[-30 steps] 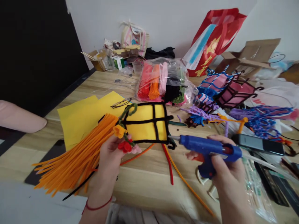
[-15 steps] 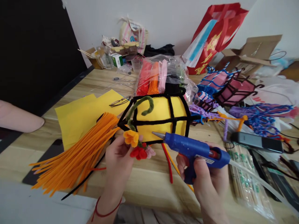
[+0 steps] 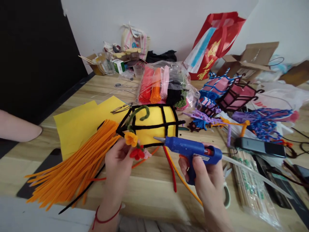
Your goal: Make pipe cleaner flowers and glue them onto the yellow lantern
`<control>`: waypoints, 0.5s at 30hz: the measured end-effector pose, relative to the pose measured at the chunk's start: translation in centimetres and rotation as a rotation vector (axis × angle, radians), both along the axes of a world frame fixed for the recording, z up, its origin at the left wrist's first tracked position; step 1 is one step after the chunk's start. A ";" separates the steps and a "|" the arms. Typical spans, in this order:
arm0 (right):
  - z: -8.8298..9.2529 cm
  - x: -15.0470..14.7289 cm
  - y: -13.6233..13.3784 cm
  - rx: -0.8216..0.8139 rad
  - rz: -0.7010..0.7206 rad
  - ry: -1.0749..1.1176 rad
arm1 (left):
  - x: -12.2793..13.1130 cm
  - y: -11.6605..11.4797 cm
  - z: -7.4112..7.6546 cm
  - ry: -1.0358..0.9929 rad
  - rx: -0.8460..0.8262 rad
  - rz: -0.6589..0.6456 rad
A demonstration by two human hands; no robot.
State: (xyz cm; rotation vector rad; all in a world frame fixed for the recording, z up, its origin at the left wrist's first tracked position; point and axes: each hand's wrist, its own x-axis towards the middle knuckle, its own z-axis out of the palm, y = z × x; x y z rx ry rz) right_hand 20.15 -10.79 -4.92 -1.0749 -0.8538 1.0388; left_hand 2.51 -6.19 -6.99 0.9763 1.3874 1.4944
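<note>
My left hand (image 3: 119, 164) is closed at the lower left corner of a yellow lantern (image 3: 147, 136) framed in black pipe cleaner. Beside its fingertips are a yellow-orange flower (image 3: 131, 139), a red flower (image 3: 137, 153) and a small pink one. A curled green stem (image 3: 134, 117) rises above them over the lantern's left end. My right hand (image 3: 205, 175) grips a blue hot glue gun (image 3: 187, 146) with a long glue stick out of its back. The nozzle points left, in front of the lantern's lower panel; contact cannot be judged.
Orange pipe cleaners (image 3: 74, 164) and yellow sheets (image 3: 79, 124) lie left. Behind is a bag of coloured pipe cleaners (image 3: 164, 85). Pink lanterns (image 3: 238, 96), a red bag (image 3: 214, 48), scissors (image 3: 226, 193) and packaged sticks (image 3: 253, 190) are right. Another person's arm (image 3: 19, 127) rests at left.
The lantern has shifted left and turned slightly with my left hand. The glue gun has moved left too. Scissors now show beside my right hand, and the camera view has shifted a little.
</note>
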 end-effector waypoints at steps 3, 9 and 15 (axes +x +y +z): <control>-0.7 0.5 0.5 0.028 -0.008 -0.024 | -0.5 0.3 0.0 0.273 0.020 0.019; -2.5 1.6 1.0 0.047 -0.008 -0.031 | -1.5 1.3 -0.2 1.072 0.204 0.045; -3.6 1.2 0.5 -0.027 -0.046 -0.003 | -1.5 2.2 -0.7 1.320 0.223 -0.205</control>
